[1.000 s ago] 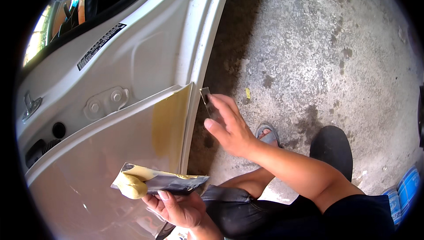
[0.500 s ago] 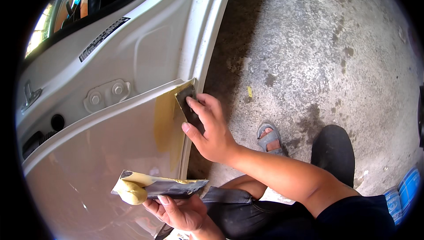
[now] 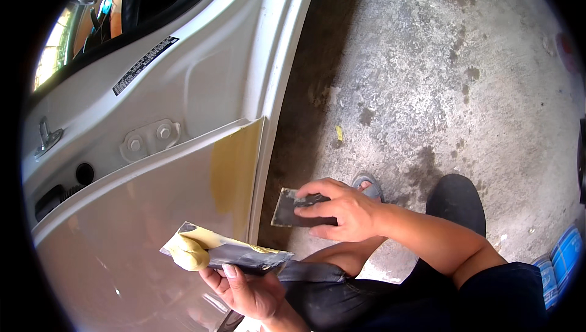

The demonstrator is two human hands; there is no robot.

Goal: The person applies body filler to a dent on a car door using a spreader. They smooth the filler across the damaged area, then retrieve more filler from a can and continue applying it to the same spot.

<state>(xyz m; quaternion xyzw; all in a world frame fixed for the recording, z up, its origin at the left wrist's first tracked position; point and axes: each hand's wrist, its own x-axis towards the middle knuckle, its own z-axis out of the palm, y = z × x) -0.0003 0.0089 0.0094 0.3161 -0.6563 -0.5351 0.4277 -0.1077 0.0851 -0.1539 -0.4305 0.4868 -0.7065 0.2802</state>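
My left hand (image 3: pixel 253 294) grips a flat putty board (image 3: pixel 238 255) from below, thumb on its near edge. A thick lump of yellow filler putty (image 3: pixel 190 253) sits at the board's left end, with more smeared along its top edge. In my right hand (image 3: pixel 354 211) is a dark rectangular putty spreader (image 3: pixel 284 208), held apart from the car door (image 3: pixel 128 234) over the floor. Along the door's upper right edge runs a smooth patch of yellow putty (image 3: pixel 229 170). Neither hand touches that patch.
Beyond the door edge stands the white car body (image 3: pixel 213 69), with a bolted hinge plate (image 3: pixel 151 139). Stained concrete floor (image 3: pixel 403 81) lies to the right, bearing a yellow scrap (image 3: pixel 339 133). My sandalled foot (image 3: pixel 368 184) is under my right forearm; a blue patterned thing (image 3: pixel 564 259) is at lower right.
My right hand has drawn the spreader off the door's upper corner, moving right and nearer to me. The left hand with its board has shifted only slightly.
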